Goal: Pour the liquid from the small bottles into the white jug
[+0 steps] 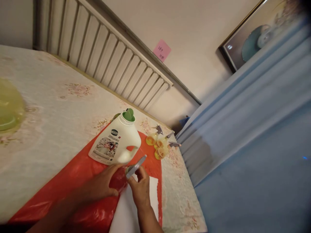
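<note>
My right hand (141, 190) pinches a grey spray head (136, 166) by its lower end, just in front of a white detergent jug (115, 142). The jug stands on a red plastic sheet (73, 181), and its open neck shows a green insert. My left hand (103, 185) rests on the red sheet with its fingertips reaching toward the base of the spray head. What those fingers grip is hidden. Three small spray bottles (159, 144) of yellow liquid stand beyond the jug, near the table's far edge.
A white sheet (127, 210) lies under my right wrist. A yellow-green bowl (8, 108) sits at the far left of the flowered tablecloth (53, 103). A radiator (104, 55) runs along the wall, and blue fabric (255, 136) hangs past the table's right edge.
</note>
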Tool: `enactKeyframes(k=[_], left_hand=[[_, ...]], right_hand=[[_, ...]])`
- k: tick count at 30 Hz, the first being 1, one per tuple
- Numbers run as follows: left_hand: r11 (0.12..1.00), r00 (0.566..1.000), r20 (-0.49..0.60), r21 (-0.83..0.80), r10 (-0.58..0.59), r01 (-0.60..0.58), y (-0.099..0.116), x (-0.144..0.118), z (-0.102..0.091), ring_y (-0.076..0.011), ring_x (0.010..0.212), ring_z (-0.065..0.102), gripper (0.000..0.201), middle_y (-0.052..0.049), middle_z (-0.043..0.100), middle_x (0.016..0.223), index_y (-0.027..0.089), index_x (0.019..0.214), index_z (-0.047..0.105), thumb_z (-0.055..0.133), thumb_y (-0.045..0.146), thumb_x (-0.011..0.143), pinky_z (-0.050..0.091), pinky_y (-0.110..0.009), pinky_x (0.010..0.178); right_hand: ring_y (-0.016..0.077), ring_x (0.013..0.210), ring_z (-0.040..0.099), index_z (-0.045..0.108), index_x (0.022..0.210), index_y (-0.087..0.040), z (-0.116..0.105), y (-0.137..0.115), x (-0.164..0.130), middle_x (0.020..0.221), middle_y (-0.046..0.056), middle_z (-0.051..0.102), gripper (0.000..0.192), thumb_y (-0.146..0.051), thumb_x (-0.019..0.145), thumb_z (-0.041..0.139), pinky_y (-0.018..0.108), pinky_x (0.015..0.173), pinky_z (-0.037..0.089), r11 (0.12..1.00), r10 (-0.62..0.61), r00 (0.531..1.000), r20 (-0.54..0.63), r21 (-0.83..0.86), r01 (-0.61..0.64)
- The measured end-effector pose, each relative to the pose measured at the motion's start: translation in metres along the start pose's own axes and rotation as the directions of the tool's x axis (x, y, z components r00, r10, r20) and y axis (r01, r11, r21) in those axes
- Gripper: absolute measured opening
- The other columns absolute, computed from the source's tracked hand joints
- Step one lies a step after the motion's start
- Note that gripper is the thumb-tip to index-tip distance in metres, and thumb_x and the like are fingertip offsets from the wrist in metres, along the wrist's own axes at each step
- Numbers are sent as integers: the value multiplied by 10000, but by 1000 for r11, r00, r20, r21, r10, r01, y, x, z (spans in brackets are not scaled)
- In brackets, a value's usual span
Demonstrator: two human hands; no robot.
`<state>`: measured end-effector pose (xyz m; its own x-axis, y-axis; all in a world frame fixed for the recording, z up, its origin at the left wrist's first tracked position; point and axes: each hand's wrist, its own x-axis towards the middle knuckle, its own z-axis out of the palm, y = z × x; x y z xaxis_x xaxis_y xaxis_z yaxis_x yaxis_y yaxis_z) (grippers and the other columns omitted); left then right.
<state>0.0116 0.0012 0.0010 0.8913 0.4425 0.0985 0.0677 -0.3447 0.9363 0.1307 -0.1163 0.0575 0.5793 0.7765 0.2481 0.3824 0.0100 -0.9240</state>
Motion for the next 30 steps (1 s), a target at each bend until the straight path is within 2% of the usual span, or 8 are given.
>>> enactKeyframes(k=[4,6,9,13,18,22,26,30], left_hand=[[997,999,-4,66,-47,48,-2,4,4,-305,1389,381,861,-123,442,1489,199,1383,363,653,159,573,313,-446,1144],[995,998,-22,81,-52,54,-6,5,7,-310,1375,400,855,-131,456,1472,182,1376,370,645,156,567,327,-442,1137],[995,998,-50,92,-26,30,-14,6,10,-312,1366,411,849,-117,464,1466,206,1375,373,642,148,572,327,-457,1134],[997,999,-44,82,-7,11,-16,6,9,-303,1364,413,844,-98,473,1462,234,1377,379,702,194,599,331,-436,1129],[997,998,-61,79,7,-2,-7,5,9,-318,1325,457,787,-84,526,1422,267,1346,417,766,324,642,351,-427,1107],[996,988,-149,86,44,-32,-3,5,15,-331,1276,501,736,-48,580,1363,321,1302,468,784,400,642,375,-442,1085],[993,978,-174,56,116,-108,-8,10,21,-338,1287,493,822,-74,572,1376,293,1335,465,814,380,596,361,-439,1109],[993,979,-170,31,114,-110,-16,15,25,-344,1350,422,886,-108,491,1457,253,1396,402,792,331,605,326,-475,1139]], right_hand=[[178,709,572,590,764,-185,14,10,2,719,-14,627,158,-230,670,708,290,702,473,995,16,973,-230,-89,-38],[169,681,546,563,745,-195,19,10,1,695,-28,595,169,-229,660,704,275,664,463,992,17,958,-285,-114,-52],[186,764,587,619,852,-187,17,3,-4,808,1,655,176,-196,685,671,284,722,484,995,19,981,-194,-88,-37],[212,909,628,661,1014,-214,8,1,-15,971,13,696,411,-79,626,669,310,853,494,990,11,997,-79,-140,-22],[232,917,652,665,1013,-225,8,11,-18,983,11,704,489,-35,563,705,325,841,517,974,45,997,-66,-219,-58],[246,884,669,655,1022,-212,7,10,-15,965,19,709,529,-52,527,751,330,791,534,968,71,996,-58,-238,-82],[230,826,668,661,981,-204,1,3,-16,917,22,712,425,-80,580,724,314,749,532,959,12,997,-79,-282,-34],[220,729,662,668,942,-177,-13,-5,-12,832,25,716,336,-131,614,728,312,687,530,944,2,990,-139,-326,-47]])
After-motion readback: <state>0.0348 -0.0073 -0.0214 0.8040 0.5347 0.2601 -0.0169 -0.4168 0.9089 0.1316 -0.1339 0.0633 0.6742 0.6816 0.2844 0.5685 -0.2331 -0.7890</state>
